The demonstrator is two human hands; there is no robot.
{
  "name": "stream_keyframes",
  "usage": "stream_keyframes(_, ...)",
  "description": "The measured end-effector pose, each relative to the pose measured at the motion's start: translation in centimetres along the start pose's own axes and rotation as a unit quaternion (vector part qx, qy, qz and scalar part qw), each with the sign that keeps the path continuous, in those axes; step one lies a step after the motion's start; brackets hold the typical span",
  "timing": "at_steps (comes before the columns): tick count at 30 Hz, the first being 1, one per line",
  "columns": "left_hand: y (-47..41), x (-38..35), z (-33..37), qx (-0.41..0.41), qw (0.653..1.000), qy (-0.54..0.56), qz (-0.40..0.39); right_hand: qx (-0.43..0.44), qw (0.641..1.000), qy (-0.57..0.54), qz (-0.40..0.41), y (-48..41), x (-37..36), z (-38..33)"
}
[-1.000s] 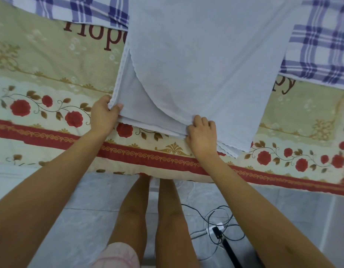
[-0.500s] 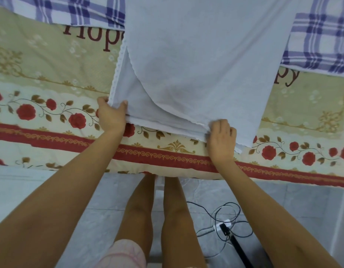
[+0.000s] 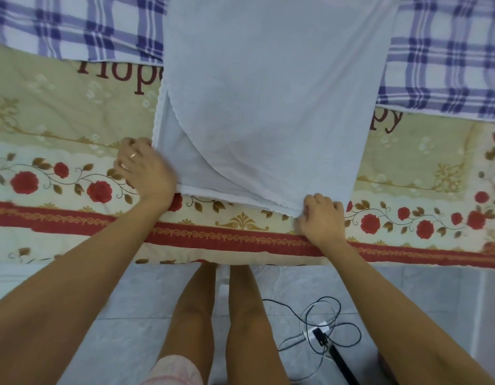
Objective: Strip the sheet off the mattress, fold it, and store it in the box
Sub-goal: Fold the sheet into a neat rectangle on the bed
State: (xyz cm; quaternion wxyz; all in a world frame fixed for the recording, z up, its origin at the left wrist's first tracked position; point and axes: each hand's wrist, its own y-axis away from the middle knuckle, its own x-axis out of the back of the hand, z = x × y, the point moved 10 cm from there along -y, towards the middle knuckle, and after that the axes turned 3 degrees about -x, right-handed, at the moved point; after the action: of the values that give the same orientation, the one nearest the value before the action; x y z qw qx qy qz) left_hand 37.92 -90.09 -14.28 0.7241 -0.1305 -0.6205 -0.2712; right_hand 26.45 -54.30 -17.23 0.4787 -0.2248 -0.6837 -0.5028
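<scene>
A folded sheet (image 3: 268,107) lies on the mattress (image 3: 46,129). The right hand (image 3: 321,218) pinches its 5 o'clock corner with curled fingers. The blurred left hand (image 3: 146,170) touches the 7 o'clock corner, its fingers' state unclear.

Only one camera here, worn on the person's head, wide-angled, tilted forward and steeply down. It hangs close over the near edge of the mattress (image 3: 240,237), catching the white sheet (image 3: 268,107) up top, the left hand (image 3: 146,170) and right hand (image 3: 321,218) mid-frame, the tiled floor (image 3: 129,343) underfoot.

Pale grey tiled floor (image 3: 449,287) carries tangled black cables (image 3: 335,325) around a white power strip (image 3: 318,330).
</scene>
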Motion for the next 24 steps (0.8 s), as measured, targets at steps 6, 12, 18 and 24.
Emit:
stream_keyframes(6,2.6,-2.8,15.1,-0.483,0.874,-0.028,-0.032,0.086,0.971,-0.109,0.195,-3.5,6.3,-8.0)
stream_keyframes(12,-2.8,-7.9,12.7,-0.418,0.887,-0.146,-0.133,0.068,0.996,0.023,0.057,-10.3,2.3,-5.6)
stream_keyframes(18,-2.3,-7.3,2.4,-0.281,0.924,-0.169,-0.198,-0.322,0.934,-0.129,-0.084,-0.2,-3.6,9.5)
stream_keyframes(24,-1.2,-4.0,6.2,-0.326,0.931,-0.097,-0.13,-0.309,0.903,-0.278,0.109,-1.8,2.9,8.9)
